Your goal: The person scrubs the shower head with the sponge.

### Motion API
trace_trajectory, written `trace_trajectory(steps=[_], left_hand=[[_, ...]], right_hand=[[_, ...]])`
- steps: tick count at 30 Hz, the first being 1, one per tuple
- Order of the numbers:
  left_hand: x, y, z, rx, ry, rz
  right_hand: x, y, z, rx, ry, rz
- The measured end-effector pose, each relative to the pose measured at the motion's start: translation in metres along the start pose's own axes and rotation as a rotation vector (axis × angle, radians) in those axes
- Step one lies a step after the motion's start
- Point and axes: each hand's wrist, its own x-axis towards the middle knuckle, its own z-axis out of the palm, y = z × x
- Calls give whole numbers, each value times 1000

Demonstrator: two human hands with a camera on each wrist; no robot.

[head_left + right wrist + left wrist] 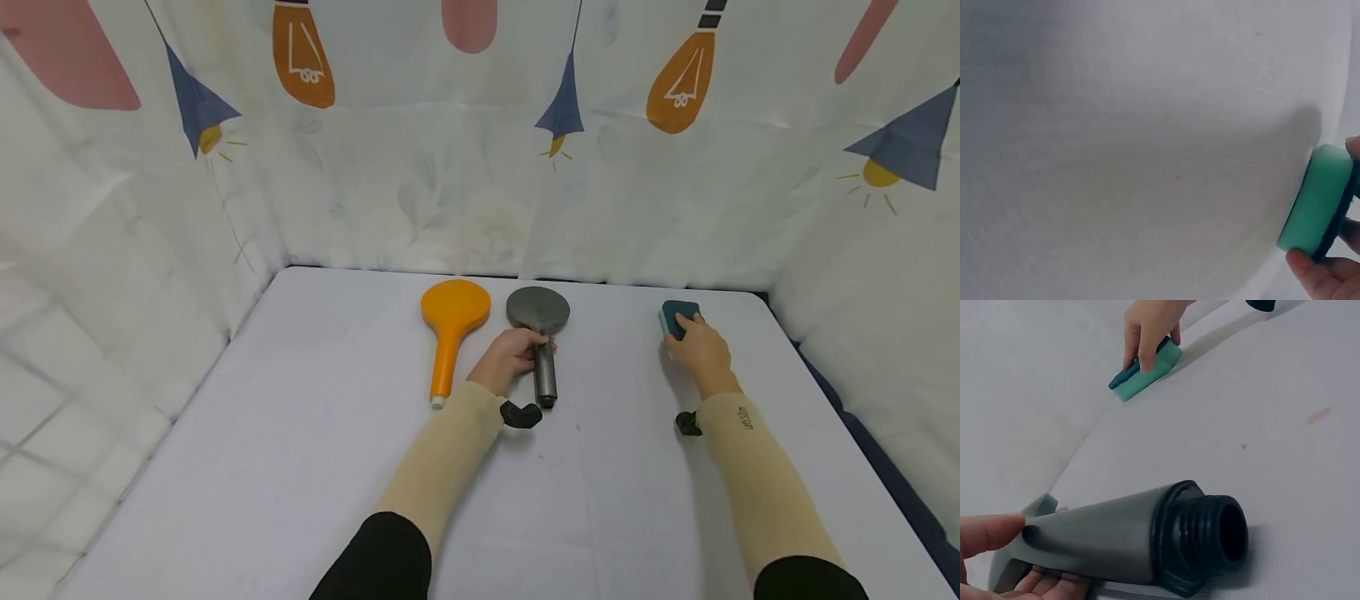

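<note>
My left hand (513, 358) grips the grey shower head (537, 309) at the top of its handle, just under the round head. In the left wrist view the black threaded end of that handle (1204, 540) points right, with my thumb on one side and fingers beneath. An orange shower head (454, 308) lies to the left of the grey one, its pale connector end toward me. Over at the right, my right hand (702, 352) pinches a green sponge (1319, 197) with a dark scouring layer by its edges. The sponge is near the far right corner of the table.
A white-covered table (300, 467) spreads under everything. Pale curtain (465, 183) with printed lamps and bulbs hangs behind its far edge and along the sides. A dark blue strip (870, 442) runs below the right edge. Small marks (1319, 416) show on the tabletop.
</note>
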Motion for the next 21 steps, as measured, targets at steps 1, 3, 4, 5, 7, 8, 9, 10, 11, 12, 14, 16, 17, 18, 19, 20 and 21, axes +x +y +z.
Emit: trace_trajectory(steps=[1, 3, 4, 5, 7, 8, 9, 10, 11, 12, 14, 16, 17, 18, 19, 20, 21], left_hand=[[-1, 0, 0, -1, 12, 7], [-2, 0, 1, 0, 28, 19], [-3, 1, 1, 4, 34, 28], [-3, 1, 2, 13, 43, 36], [-4, 0, 2, 56, 57, 63], [-5, 0, 2, 81, 65, 77], [-6, -1, 2, 104, 77, 89], [-7, -1, 1, 126, 89, 98], [-7, -2, 0, 146, 104, 100], [-8, -3, -1, 161, 113, 100], [-9, -5, -2, 171, 130, 92], [-10, -6, -4, 183, 138, 87], [-11, -6, -4, 188, 142, 89], [-12, -5, -5, 196, 145, 94], [-13, -4, -4, 202, 148, 99], [-13, -3, -4, 205, 150, 102], [-14, -2, -4, 208, 153, 103]], right_hand=[[0, 0, 0, 2, -5, 0], [-1, -1, -1, 6, -15, 2], [-2, -1, -2, 8, -21, 3], [-2, -1, -2, 11, -26, 7], [-2, -1, -3, 11, -34, 11], [-2, -1, -3, 12, -36, 11], [-2, -1, -3, 15, -37, 12], [-2, -1, -3, 16, -37, 11], [-2, -1, -3, 18, -39, 10], [-2, -1, -3, 16, -40, 5], [-2, 0, -3, 15, -44, 0], [-2, 1, -3, 13, -47, -9], [-2, 1, -3, 16, -47, -11], [-2, 1, -3, 15, -47, -13], [-1, 2, -3, 18, -46, -12], [-1, 1, -4, 18, -45, -13], [-2, 1, -4, 17, -46, -13]])
